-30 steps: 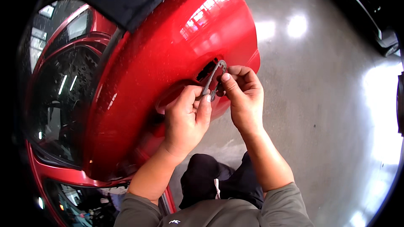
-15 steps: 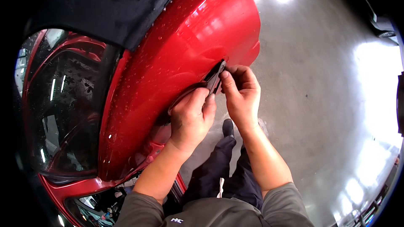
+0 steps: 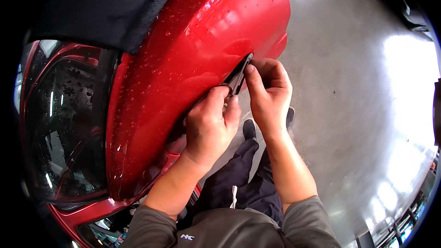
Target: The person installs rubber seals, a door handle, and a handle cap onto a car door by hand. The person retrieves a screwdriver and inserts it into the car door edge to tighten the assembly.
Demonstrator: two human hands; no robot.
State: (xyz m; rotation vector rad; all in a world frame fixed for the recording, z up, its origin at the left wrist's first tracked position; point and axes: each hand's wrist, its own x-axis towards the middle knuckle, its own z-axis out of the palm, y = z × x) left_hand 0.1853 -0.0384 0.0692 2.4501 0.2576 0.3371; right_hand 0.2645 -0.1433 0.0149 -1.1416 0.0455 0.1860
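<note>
Both my hands hold a narrow grey-and-black strip-like piece (image 3: 238,80) with a rounded upper end; I cannot make out its exact kind. My left hand (image 3: 212,121) pinches its lower end between thumb and fingers. Near the upper end, my right hand (image 3: 271,87) is closed, with its thumb against the piece and its fingers curled behind. The piece is tilted, its top leaning right, close to the side of a red car body panel (image 3: 183,64) beaded with water drops. A dark area shows beside it, and my fingers hide part of its lower end.
A dark sheet-like surface (image 3: 105,9) adjoins the red panel at upper left. Below it is a car window (image 3: 64,128). My shoe (image 3: 249,129) stands on the grey concrete floor (image 3: 340,124). Another vehicle (image 3: 415,16) shows at the far right.
My hands and the strip-like piece appear slightly higher in view, with the right hand shifted a little right. The view of the car has shifted too. Both hands keep their hold.
</note>
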